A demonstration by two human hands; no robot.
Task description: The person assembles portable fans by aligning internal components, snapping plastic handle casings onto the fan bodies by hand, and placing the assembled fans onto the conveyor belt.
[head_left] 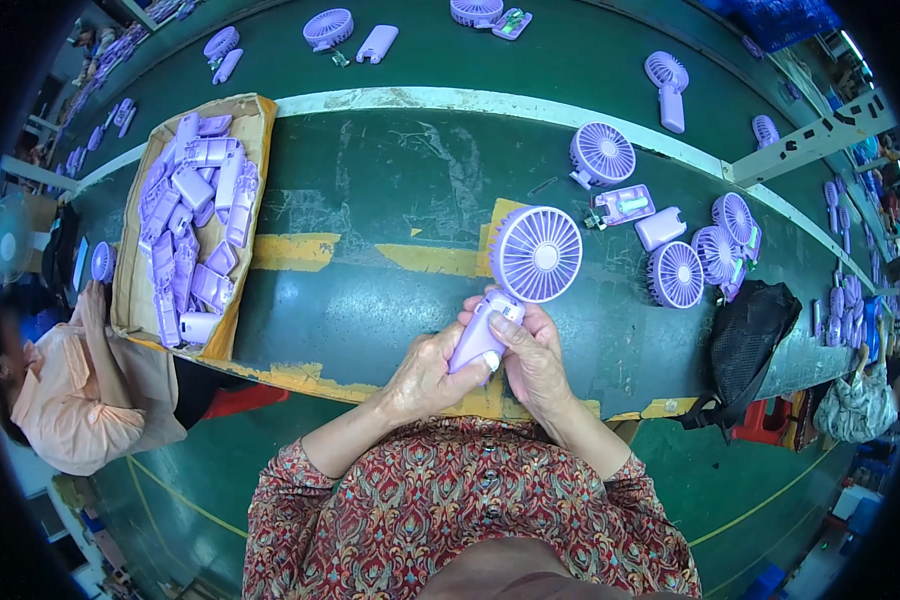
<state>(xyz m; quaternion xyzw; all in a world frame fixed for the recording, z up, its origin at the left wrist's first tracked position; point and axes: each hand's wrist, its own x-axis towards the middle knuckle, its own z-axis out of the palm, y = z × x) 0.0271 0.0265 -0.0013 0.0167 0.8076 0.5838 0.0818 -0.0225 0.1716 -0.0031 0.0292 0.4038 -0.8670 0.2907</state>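
Observation:
Between both hands, just above the table's near edge, I hold a purple handheld fan (537,254), its round grille tilted up and to the right. My left hand (432,372) is wrapped round the lower handle, its thumb pressed along the handle's front. The fingers of my right hand (535,352) close on the handle from the right, with the thumb near the small panel below the fan head. Parts of the fingers behind the handle are hidden.
A cardboard box (258,190) full of purple handle shells stands on the left. To the right lie a fan head (604,153), an opened handle (623,205), several more fans and a black bag (755,340). Beyond a white rail (450,98), more fans lie on green surface. Other people sit left and right.

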